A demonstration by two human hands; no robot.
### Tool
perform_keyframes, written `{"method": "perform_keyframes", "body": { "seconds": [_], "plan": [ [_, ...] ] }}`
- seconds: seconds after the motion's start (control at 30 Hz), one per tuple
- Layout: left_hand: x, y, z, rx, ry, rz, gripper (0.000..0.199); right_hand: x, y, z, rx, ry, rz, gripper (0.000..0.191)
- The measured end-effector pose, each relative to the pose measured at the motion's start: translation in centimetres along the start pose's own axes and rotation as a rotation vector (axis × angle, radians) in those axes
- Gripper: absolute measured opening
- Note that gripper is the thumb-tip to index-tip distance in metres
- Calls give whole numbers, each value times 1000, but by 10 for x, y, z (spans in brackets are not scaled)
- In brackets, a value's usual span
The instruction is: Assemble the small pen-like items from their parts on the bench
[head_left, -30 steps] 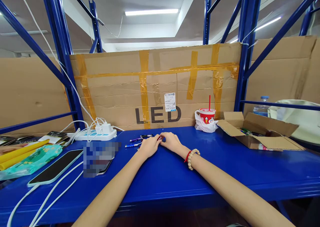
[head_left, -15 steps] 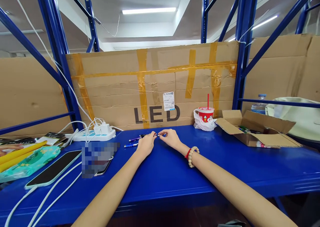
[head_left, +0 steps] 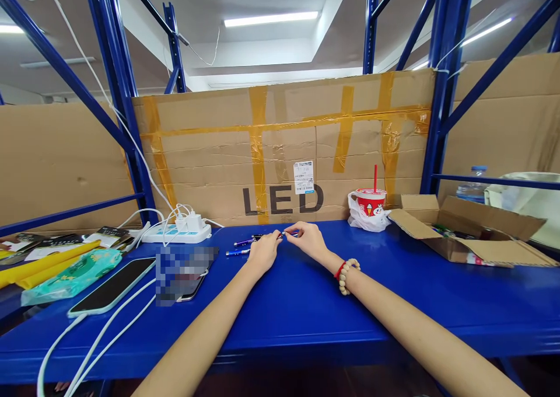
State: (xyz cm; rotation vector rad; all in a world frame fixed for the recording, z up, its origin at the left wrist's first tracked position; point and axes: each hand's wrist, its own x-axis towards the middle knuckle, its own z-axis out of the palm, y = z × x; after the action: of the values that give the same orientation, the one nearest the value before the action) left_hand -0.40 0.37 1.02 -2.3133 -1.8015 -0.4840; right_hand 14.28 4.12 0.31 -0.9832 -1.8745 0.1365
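Fingertips of your two hands meet over one small pen (head_left: 286, 233), held just above the blue shelf (head_left: 306, 303). Your left hand (head_left: 263, 252) pinches its left end and your right hand (head_left: 310, 240) pinches its right end; the fingers are pressed together on it, not spread. The pen lies with its long axis from 9 to 3 o'clock, between the hands. It is too small to tell which end is the cap. Both hands are equally near, because both already touch it.

From your left hand, two more pens (head_left: 240, 246) lie on the shelf at about 10 o'clock, near but apart, also lying almost left to right. Farther at 9 o'clock there is a phone (head_left: 114, 286) with a white cable, and behind it a power strip (head_left: 177, 232). From your right hand, at 2 o'clock, a red cup (head_left: 370, 201) stands in a white bag, and beside it an open box (head_left: 472, 236). Behind all, at 12 o'clock, a cardboard wall (head_left: 284, 146) stands with the letters LED.
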Motion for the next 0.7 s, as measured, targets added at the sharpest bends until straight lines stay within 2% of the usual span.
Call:
{"method": "perform_keyframes", "body": {
  "seconds": [0.17,0.43,0.7],
  "plan": [
    [-1,-2,0,-1,-34,69,27,1,4,-7,-31,-93,-100,15],
    [-3,0,0,-6,-77,85,28,4,27,-3,26,-170,-47,17],
    [-2,-2,1,51,-106,79,29,3,24,-2,41,-202,-20,22]
  ]
}}
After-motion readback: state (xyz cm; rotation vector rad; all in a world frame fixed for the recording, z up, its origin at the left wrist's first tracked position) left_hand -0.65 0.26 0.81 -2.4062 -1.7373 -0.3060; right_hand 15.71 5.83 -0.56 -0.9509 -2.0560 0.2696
